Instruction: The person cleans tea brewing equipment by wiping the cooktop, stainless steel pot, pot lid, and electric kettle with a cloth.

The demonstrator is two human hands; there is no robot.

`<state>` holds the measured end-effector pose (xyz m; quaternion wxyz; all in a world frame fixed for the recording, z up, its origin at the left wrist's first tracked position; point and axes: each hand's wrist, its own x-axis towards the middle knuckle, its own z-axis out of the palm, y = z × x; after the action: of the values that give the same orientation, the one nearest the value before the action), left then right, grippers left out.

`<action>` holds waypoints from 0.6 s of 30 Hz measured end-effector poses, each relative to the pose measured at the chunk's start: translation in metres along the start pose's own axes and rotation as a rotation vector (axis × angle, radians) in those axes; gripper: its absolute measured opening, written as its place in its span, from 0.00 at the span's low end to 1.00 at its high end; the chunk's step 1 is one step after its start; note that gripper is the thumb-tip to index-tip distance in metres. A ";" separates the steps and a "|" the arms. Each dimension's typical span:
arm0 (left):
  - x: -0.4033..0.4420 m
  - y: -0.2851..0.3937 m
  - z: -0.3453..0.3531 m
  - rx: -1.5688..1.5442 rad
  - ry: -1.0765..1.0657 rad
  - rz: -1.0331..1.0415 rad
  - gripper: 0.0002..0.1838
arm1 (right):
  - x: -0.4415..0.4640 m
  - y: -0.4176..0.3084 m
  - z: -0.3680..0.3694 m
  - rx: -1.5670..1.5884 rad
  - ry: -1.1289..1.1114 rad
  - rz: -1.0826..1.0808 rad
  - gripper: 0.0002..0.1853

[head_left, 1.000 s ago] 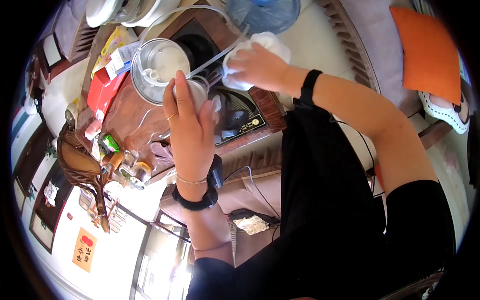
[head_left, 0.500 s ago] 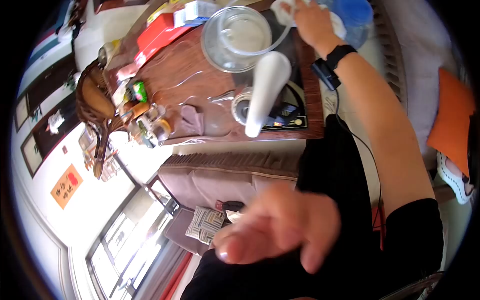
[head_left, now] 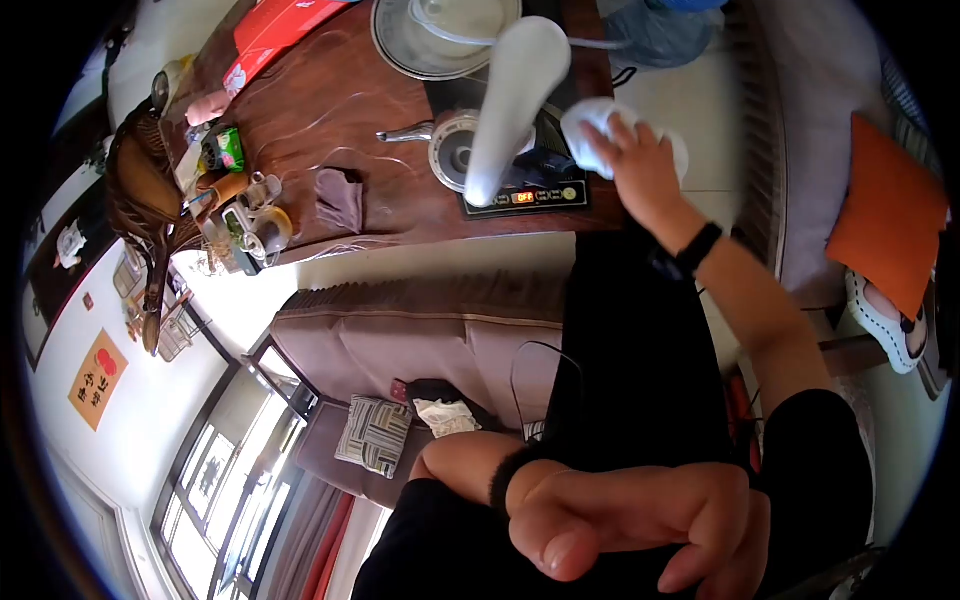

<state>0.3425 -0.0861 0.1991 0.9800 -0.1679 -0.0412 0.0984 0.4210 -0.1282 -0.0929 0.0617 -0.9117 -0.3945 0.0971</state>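
Observation:
My right hand (head_left: pixel 645 170), with a black band at the wrist, is closed on a white cloth (head_left: pixel 590 130) by the table's right edge. Beside it, a black induction cooker (head_left: pixel 575 195) shows "OFF" on its front panel. On the cooker stands a kettle (head_left: pixel 452 135) with a metal spout, and its white handle (head_left: pixel 520 100) rises towards me. A clear round bowl (head_left: pixel 395 50) lies behind the kettle, with a pale tube (head_left: pixel 585 43) across it. My left hand (head_left: pixel 640 520) hangs near my lap, its fingers loosely bent and apart, holding nothing.
On the wooden table (head_left: pixel 290 120) lie a folded mauve cloth (head_left: pixel 340 200), a red box (head_left: pixel 275 40) and several jars and cups. A carved chair (head_left: pixel 150 180) stands past its end. A blue-topped clear container (head_left: pixel 655 35) is beyond the right edge. An orange cushion (head_left: pixel 890 215) rests at the right.
My right hand, with the white cloth, has come back from beside the bowl to beside the cooker. My left hand has lowered and shifted right. The whole view has tilted, moving the table up and left.

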 end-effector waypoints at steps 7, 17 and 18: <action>-0.020 0.010 0.003 0.044 0.033 -0.168 0.31 | -0.103 -0.061 0.011 0.068 -0.050 0.006 0.26; -0.059 0.032 0.011 0.054 -0.005 -0.159 0.30 | -0.044 -0.187 0.042 0.210 0.000 -0.242 0.23; -0.060 0.041 0.011 0.113 0.060 -0.169 0.28 | -0.035 -0.204 0.044 0.243 -0.039 -0.255 0.24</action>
<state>0.2754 -0.0576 0.1924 0.9935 -0.1111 -0.0201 0.0124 0.2436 -0.0131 -0.0929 0.1755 -0.8380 -0.4935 0.1531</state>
